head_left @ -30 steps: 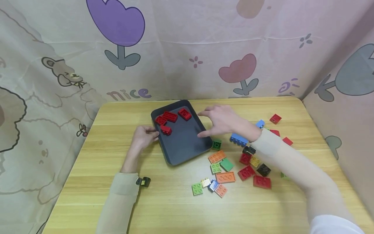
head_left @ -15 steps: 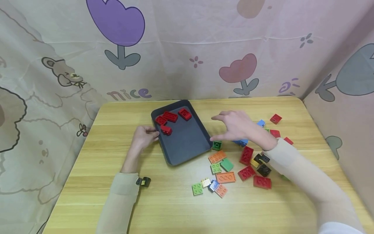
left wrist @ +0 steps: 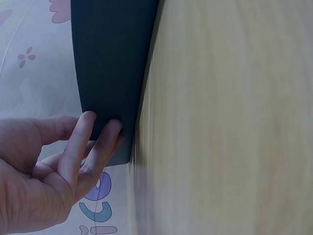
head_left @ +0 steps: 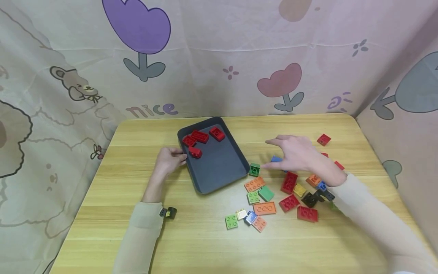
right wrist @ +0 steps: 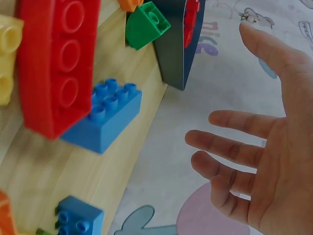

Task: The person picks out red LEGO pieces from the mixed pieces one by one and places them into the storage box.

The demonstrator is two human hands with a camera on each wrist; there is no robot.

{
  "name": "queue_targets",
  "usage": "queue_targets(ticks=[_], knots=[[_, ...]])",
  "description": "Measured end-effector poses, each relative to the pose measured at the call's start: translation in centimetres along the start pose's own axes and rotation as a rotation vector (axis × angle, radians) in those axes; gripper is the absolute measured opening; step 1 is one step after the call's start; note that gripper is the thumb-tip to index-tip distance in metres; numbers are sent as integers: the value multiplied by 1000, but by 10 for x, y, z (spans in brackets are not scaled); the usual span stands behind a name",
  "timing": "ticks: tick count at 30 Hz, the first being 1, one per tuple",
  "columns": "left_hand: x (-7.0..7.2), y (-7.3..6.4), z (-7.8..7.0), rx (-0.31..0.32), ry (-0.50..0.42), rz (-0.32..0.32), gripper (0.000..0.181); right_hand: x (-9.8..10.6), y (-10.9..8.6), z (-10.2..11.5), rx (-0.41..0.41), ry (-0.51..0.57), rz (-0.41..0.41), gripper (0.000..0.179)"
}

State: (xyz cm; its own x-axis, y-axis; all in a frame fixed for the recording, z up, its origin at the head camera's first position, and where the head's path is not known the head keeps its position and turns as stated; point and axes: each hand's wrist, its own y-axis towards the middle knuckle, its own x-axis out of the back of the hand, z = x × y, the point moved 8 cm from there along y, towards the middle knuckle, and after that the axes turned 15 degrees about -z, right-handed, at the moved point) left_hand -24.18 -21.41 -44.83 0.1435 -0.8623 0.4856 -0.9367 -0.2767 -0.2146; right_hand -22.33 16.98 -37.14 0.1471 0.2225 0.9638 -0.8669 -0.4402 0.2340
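Observation:
A dark grey tray point(head_left: 219, 169) lies angled on the table with several red toy bricks point(head_left: 200, 136) in its far-left part. My left hand point(head_left: 168, 162) holds the tray's left edge; in the left wrist view its fingertips point(left wrist: 111, 128) press the outer wall. To the right of the tray, my right hand point(head_left: 295, 154) hovers with thumb and fingers spread and nothing between them. Under it a blue brick point(right wrist: 110, 117) is partly covered in the head view. A green brick point(head_left: 254, 169) sits between the thumb tip and the tray's corner.
Loose bricks lie right of the tray: red bricks point(head_left: 289, 182), an orange plate brick point(head_left: 264, 208), a yellow brick point(head_left: 299, 190) and a light green brick point(head_left: 231, 221) among them. One red brick point(head_left: 323, 139) lies apart at the back right. A printed cloth point(head_left: 212, 87) stands behind the table.
My right hand has drawn back to the right, from over the tray's right edge to above the blue brick, fingers spread throughout. The left hand and the tray have stayed put.

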Motion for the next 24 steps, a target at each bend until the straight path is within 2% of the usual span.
queue_targets(ticks=[13,24], knots=[[0,0,0,-6,12,5,37,16,-14,-42,-134,-16,-20,91],[1,0,1,-3,8,6,39,13,-19,-92,-205,-28,21,102]])
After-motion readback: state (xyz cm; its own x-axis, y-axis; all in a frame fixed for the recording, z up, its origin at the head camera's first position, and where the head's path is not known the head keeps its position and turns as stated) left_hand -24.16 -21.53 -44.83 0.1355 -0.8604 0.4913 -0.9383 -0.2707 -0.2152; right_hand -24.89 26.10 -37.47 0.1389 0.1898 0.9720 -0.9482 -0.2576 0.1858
